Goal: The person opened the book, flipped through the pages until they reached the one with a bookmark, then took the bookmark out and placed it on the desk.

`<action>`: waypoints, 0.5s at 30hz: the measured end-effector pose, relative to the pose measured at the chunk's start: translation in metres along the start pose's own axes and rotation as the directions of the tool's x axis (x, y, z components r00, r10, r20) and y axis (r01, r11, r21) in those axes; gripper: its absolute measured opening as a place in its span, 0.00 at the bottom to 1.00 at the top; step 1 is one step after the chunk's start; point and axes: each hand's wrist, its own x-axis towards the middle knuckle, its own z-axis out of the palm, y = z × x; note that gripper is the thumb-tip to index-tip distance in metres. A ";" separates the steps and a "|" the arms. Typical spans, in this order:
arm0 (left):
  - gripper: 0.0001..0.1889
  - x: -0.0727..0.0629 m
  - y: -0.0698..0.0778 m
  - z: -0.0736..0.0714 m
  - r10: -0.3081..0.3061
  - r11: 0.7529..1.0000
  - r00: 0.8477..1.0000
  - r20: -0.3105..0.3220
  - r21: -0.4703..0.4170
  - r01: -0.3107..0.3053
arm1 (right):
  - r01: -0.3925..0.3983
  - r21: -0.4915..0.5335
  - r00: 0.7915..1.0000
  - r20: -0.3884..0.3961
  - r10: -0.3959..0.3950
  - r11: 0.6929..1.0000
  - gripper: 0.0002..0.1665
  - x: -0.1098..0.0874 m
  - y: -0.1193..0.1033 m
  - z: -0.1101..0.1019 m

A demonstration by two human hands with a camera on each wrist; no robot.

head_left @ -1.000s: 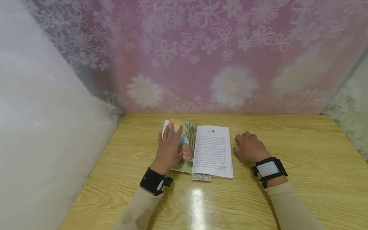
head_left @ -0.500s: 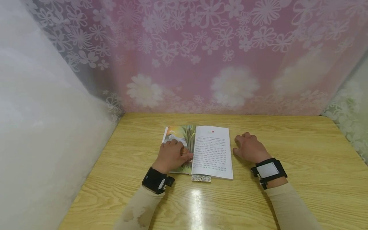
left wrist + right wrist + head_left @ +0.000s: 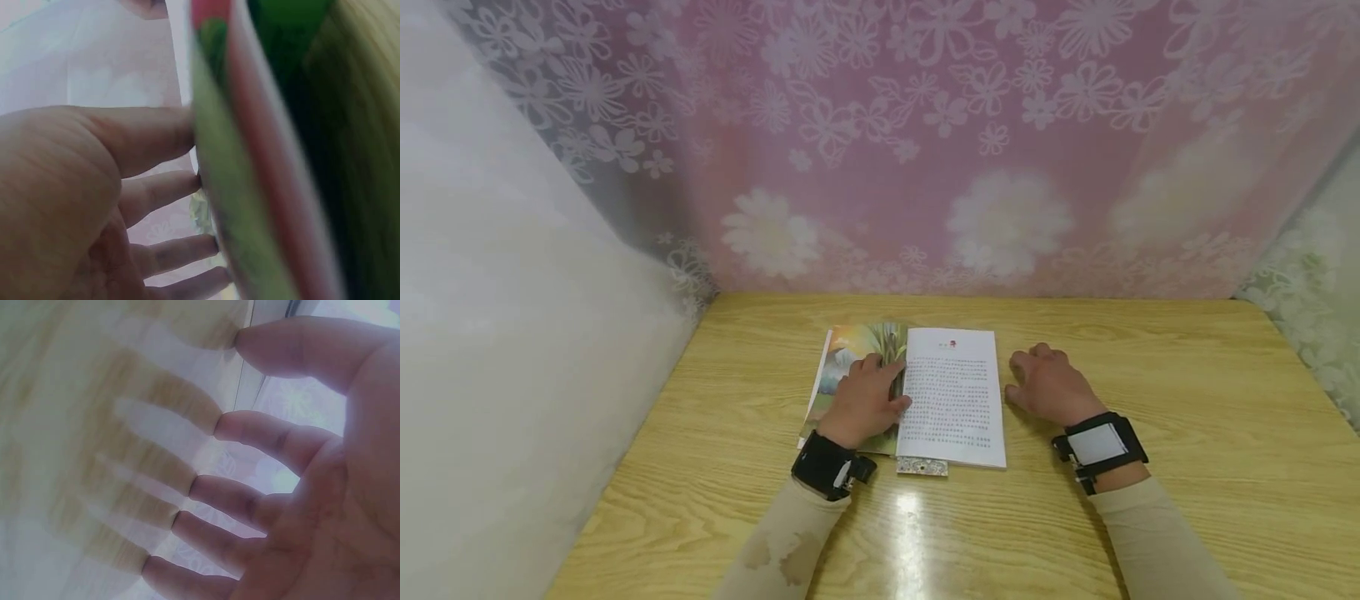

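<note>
The book point(image 3: 919, 387) lay open just below the centre of the head view, its left page point(image 3: 837, 373) painted, its right page point(image 3: 958, 400) white with rows of print. The left hand point(image 3: 861, 404), fingers spread, touched the painted paper. At centre right, the right hand point(image 3: 1054, 385) was arched, spread fingertips on the smooth, wood-grained desk point(image 3: 1187, 383). A flat, patterned strip point(image 3: 922, 467) jutted below the book.

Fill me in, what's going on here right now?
A person has a book lying open on a wooden table. The left hand touches the illustrated left page, close to the fold. The right hand rests its fingertips on the table beside the book, apart from it. A patterned strip sticks out below the book's near edge.
</note>
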 end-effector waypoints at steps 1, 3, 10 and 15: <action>0.33 -0.001 0.000 0.000 0.002 1.000 1.000 0.007 -0.009 -0.002 | -0.001 -0.002 1.000 0.000 0.001 1.000 0.21 0.000 0.000 0.000; 0.32 -0.001 -0.001 -0.001 0.007 1.000 1.000 0.012 -0.019 -0.007 | -0.006 -0.002 1.000 0.000 0.006 1.000 0.20 0.000 -0.001 -0.001; 0.33 0.000 -0.004 -0.003 -0.020 0.998 0.999 0.025 -0.055 0.021 | -0.018 -0.004 1.000 0.012 0.018 1.000 0.22 0.001 -0.001 0.001; 0.34 0.001 -0.008 0.000 -0.060 0.994 0.997 0.044 -0.093 0.064 | -0.022 -0.011 1.000 0.010 0.022 1.000 0.22 0.002 -0.002 0.002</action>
